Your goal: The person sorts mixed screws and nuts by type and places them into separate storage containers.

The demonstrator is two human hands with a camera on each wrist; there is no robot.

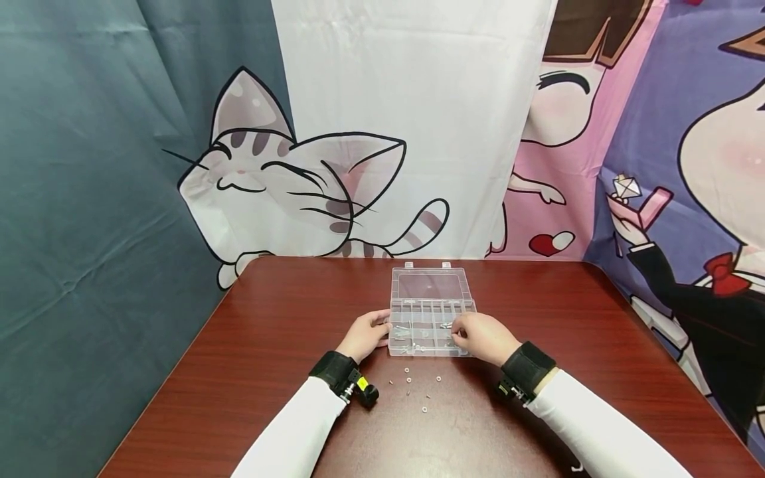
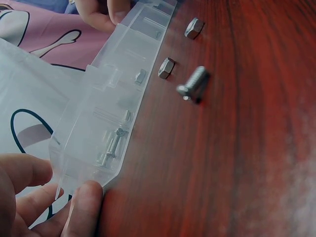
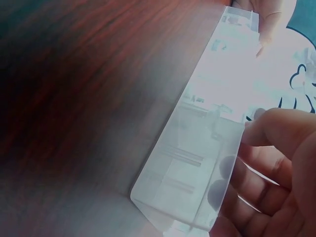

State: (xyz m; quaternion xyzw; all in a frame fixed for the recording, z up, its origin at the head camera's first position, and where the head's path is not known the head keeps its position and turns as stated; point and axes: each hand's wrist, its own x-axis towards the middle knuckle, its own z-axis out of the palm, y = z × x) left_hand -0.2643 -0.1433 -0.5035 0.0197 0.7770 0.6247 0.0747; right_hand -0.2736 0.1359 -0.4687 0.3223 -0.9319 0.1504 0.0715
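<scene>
A clear plastic compartment box (image 1: 425,354) lies on the table with its lid (image 1: 430,285) folded back. My left hand (image 1: 362,336) grips the box's left side, thumb and fingers around the corner in the left wrist view. Screws (image 2: 116,140) lie inside near that corner. My right hand (image 1: 483,337) is at the right side, fingers curled over the compartments beside small metal pieces (image 1: 445,325). In the right wrist view, its fingertips show through the translucent wall (image 3: 197,143); whether they pinch anything is hidden.
On the brown table (image 1: 287,312), loose hex nuts (image 2: 166,67) and a short screw (image 2: 193,82) lie in front of the box. Several small pieces, including a nut (image 1: 424,409), are scattered nearer me. A printed cloth (image 1: 418,79) hangs behind the table.
</scene>
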